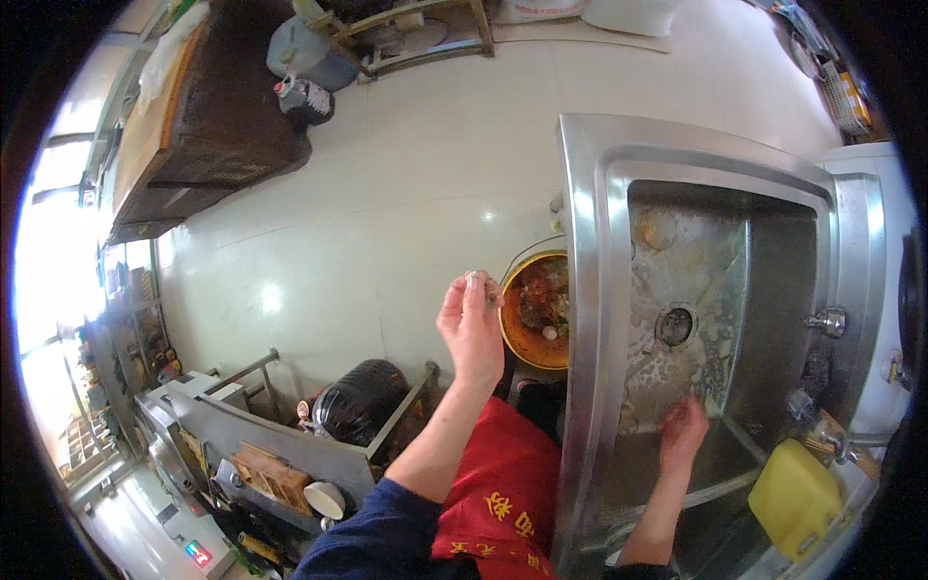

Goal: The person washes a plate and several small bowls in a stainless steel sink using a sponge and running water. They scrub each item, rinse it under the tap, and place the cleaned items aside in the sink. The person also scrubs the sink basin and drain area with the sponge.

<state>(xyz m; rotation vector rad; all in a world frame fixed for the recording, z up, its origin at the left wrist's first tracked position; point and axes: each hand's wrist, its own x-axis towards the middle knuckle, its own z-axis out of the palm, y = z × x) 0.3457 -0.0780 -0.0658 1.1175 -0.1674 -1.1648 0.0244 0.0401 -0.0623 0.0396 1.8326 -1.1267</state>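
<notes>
My left hand (471,319) is raised beside the sink, fingers closed around a small clump of wet scraps (491,291). Just to its right, partly under the sink's edge, stands a yellow bucket (536,312) with food waste in it. Over the stainless steel sink (783,261) hangs my right hand (681,428), slightly blurred, its fingers loosely curled; whether it holds anything is not clear. The drain (676,326) lies beyond that hand, and the basin floor around it is wet, with bits of residue.
A faucet (841,442) and a yellow plastic jug (797,496) are at the lower right. On the left, a metal counter (283,428) holds a white mug (324,500) and a wooden block. A dark-filled plastic jug (308,101) stands on the tiled floor (435,159) near a cabinet.
</notes>
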